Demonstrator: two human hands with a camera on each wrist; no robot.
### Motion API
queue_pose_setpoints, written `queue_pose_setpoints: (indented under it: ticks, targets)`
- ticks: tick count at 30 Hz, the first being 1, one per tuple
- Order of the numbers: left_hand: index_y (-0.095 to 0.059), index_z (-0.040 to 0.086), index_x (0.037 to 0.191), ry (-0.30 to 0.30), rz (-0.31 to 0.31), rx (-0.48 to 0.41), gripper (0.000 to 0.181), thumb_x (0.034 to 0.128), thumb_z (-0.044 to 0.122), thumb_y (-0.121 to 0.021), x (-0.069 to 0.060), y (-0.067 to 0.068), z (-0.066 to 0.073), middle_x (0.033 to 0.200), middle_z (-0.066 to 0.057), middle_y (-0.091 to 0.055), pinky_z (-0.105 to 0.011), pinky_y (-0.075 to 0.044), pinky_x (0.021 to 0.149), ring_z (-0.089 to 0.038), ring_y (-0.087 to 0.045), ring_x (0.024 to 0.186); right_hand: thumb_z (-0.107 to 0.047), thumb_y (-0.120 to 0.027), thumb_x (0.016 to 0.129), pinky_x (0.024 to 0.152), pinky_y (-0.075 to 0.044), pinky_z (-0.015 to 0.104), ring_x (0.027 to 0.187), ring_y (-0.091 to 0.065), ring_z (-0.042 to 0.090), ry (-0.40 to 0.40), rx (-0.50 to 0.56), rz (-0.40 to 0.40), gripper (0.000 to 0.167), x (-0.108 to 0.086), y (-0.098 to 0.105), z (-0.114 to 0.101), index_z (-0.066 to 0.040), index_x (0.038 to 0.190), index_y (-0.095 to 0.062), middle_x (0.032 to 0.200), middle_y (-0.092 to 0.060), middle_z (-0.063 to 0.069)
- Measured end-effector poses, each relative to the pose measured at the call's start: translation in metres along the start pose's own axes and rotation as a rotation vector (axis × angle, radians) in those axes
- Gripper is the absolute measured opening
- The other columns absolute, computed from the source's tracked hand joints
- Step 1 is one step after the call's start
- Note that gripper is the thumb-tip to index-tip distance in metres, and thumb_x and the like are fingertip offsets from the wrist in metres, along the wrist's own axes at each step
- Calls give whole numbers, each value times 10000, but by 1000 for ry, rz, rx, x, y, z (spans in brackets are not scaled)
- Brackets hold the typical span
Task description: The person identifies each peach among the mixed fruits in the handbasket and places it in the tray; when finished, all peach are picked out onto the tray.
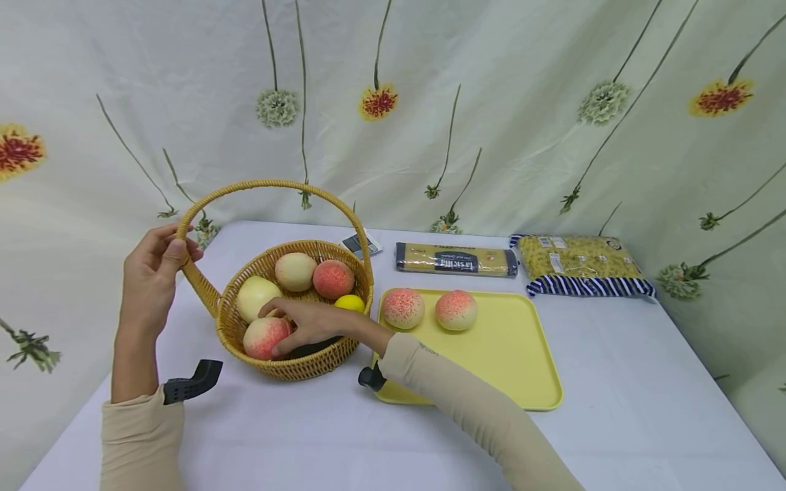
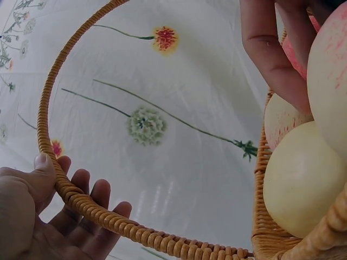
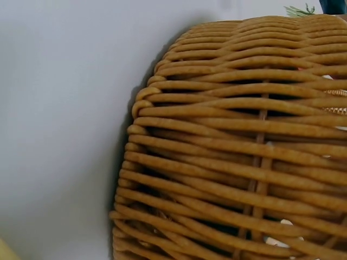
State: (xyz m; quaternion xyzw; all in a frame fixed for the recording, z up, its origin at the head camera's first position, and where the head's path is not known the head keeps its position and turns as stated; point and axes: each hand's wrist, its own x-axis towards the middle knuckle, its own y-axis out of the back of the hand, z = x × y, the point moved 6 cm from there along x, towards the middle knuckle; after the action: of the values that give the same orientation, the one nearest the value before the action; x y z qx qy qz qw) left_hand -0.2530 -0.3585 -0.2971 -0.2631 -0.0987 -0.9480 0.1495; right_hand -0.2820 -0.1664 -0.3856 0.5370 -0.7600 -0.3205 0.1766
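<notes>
A wicker basket (image 1: 295,369) with a tall handle (image 1: 270,184) stands left of centre. My left hand (image 1: 150,269) holds the handle's left side, thumb in front and fingers behind. My right hand (image 1: 313,320) reaches into the basket over its right rim, its thumb and fingers around a pale pink peach (image 1: 263,339). Beside that peach lies a pale yellow round fruit (image 1: 254,294). Another pale peach (image 1: 296,271), a redder peach (image 1: 333,279) and a yellow lemon-like fruit (image 1: 350,303) sit farther in. Something dark under the right hand is mostly hidden. The right wrist view shows only the basket's woven side (image 3: 233,141).
Right of the basket, a yellow tray (image 1: 503,361) bears two pink-speckled peaches (image 1: 403,308). Behind it lie a spaghetti pack (image 1: 456,260) and a bag of short pasta (image 1: 580,259). A small tag (image 1: 362,243) shows behind the basket. Flowered cloth hangs at the back.
</notes>
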Motion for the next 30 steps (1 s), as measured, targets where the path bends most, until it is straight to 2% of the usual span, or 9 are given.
queue_pose_setpoints:
  ticks: [7, 14, 18, 25, 30]
  targets:
    - [-564, 44, 1268, 2, 1, 17, 300, 978, 104, -513, -1, 1, 0, 938, -9, -587, -81, -471, 819, -107, -592, 876, -227, -694, 880, 949, -383, 121, 1259, -464, 86, -18, 36, 14, 509, 3, -3, 1, -156, 1277, -383, 1385, -485, 81]
    - [-555, 41, 1278, 9, -2, 32, 308, 981, 111, -507, -1, 1, 1, 943, -3, -587, -78, -466, 825, -124, -589, 889, -274, -699, 883, 903, -386, 96, 1120, -524, 58, 0, -34, 68, 507, 6, -3, -1, -128, 1233, -362, 1304, -539, 106]
    - [-545, 18, 1282, 6, -4, 29, 314, 981, 99, -504, -1, 1, 0, 941, 3, -590, -78, -464, 825, -123, -590, 888, -283, -698, 883, 895, -373, 79, 1090, -511, 43, -10, -68, 78, 553, 6, -3, 0, -114, 1286, -359, 1289, -520, 80]
    - [-545, 18, 1282, 4, -6, 17, 314, 981, 98, -506, 0, 1, 0, 950, -33, -585, -80, -466, 825, -107, -592, 883, -297, -683, 892, 959, -352, 100, 1194, -467, 64, -12, -124, 83, 634, 6, -3, 0, -117, 1403, -354, 1343, -469, 50]
    - [-546, 24, 1284, 5, -7, 18, 315, 980, 102, -508, 0, 1, 0, 955, -62, -576, -81, -467, 824, -108, -591, 882, -308, -670, 900, 919, -361, 104, 1138, -439, 68, -1, -152, 89, 652, 4, -2, -1, -119, 1436, -350, 1291, -477, 43]
